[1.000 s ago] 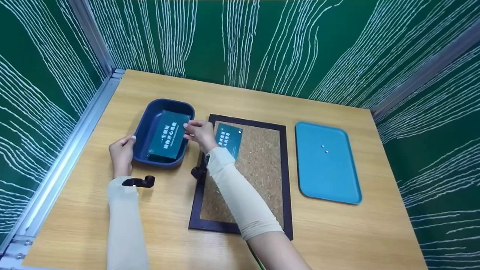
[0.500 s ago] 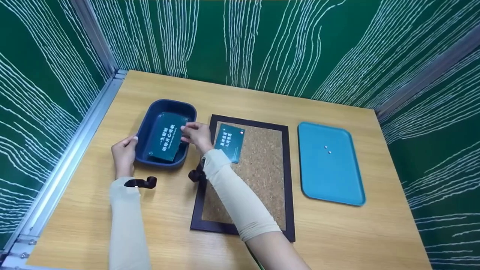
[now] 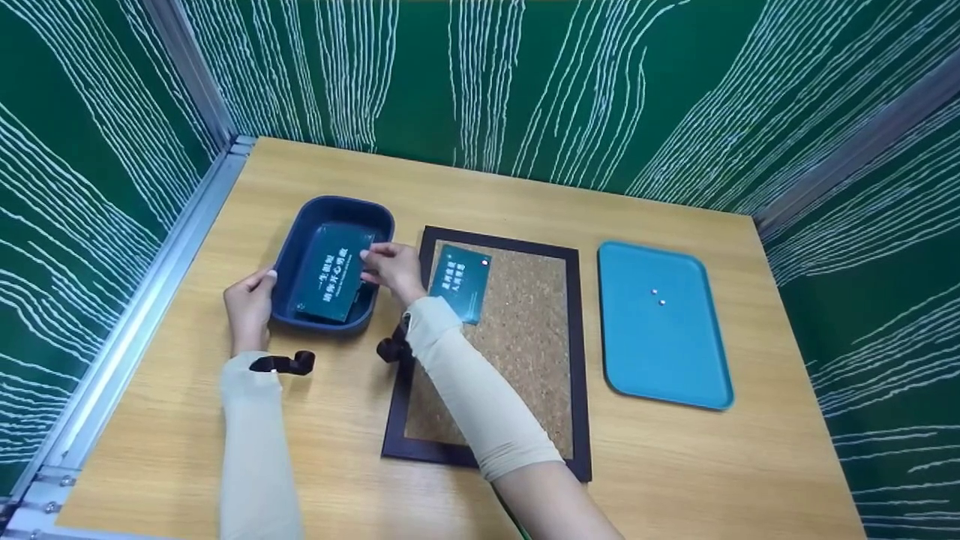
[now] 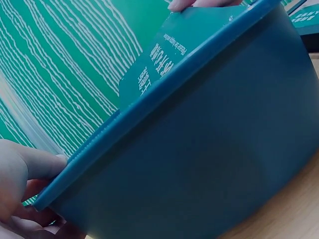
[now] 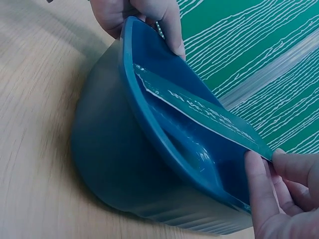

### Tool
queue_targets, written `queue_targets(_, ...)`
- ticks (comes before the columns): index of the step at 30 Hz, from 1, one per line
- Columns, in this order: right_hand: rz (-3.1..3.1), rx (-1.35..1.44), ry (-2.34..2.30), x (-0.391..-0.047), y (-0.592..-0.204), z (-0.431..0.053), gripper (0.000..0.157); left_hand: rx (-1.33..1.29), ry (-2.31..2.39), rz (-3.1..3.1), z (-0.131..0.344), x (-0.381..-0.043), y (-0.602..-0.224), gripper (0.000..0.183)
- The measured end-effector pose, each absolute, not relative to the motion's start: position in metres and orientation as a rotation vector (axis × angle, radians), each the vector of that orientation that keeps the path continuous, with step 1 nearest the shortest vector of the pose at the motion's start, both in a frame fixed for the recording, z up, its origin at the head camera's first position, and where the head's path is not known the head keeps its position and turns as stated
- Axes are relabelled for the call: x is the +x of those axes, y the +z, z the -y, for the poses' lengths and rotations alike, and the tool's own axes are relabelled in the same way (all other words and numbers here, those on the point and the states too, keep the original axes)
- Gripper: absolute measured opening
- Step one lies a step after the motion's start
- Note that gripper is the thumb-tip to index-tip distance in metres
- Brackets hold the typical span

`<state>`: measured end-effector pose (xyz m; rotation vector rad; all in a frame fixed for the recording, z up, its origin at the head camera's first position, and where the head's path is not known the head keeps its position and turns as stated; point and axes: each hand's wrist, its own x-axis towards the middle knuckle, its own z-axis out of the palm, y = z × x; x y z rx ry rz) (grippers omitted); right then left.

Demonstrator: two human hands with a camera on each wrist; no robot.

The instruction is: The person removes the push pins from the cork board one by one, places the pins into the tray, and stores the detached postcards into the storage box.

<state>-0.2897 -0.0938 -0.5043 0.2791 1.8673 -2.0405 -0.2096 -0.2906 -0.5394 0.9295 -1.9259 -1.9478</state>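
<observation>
My left hand [image 3: 250,304] grips the near left rim of a dark blue basin [image 3: 289,259], thumb on the inside and fingers beneath the lip, as the left wrist view shows. Between the thumb and fingers of my right hand [image 3: 394,270] is the right edge of a dark green card [image 3: 330,279] with white lettering. That card [image 5: 199,112] lies slanted across the basin's mouth in the right wrist view, partly down inside it. Another green card [image 3: 461,281] lies on a dark-framed cork board [image 3: 517,337], with a small pale pin [image 3: 484,262] at its upper right corner.
On the right a blue tray [image 3: 664,345] bears two small pale pins [image 3: 658,297]. The wooden table [image 3: 330,442] ends at green walls with white wavy lines [image 3: 495,82]. My right forearm crosses over the cork board.
The card in my right hand has sunk slightly lower and leftward into the basin. My left hand keeps its hold on the rim. The whole view has shifted a little.
</observation>
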Motion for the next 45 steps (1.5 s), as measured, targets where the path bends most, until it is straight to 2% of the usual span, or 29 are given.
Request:
queue_targets(9, -1.827, 0.254, -2.053, -0.290, -0.505, 0.093, 0.028, 0.927, -1.957, 1.895, 0.290, -0.211, -0.541, 0.035)
queue_targets(21, -1.823, 0.215, -2.030, -0.294, -0.507, 0.079, 0.028, 0.948, -2.006, 1.873, 0.290, -0.212, -0.538, 0.037)
queue_targets(28, -1.832, 0.110, -1.945, -0.289, -0.506, 0.070, 0.022, 0.981, -1.984, 1.933, 0.292, -0.212, -0.537, 0.037)
queue_targets(36, -1.860, -0.029, -1.842, -0.285, -0.502, 0.057, 0.026, 0.983, -1.959, 2.012, 0.294, -0.208, -0.531, 0.039)
queue_targets(45, -1.899, -0.164, -1.743, -0.286, -0.492, 0.035, 0.024, 0.883, -1.793, 2.267, 0.290, -0.204, -0.522, 0.043)
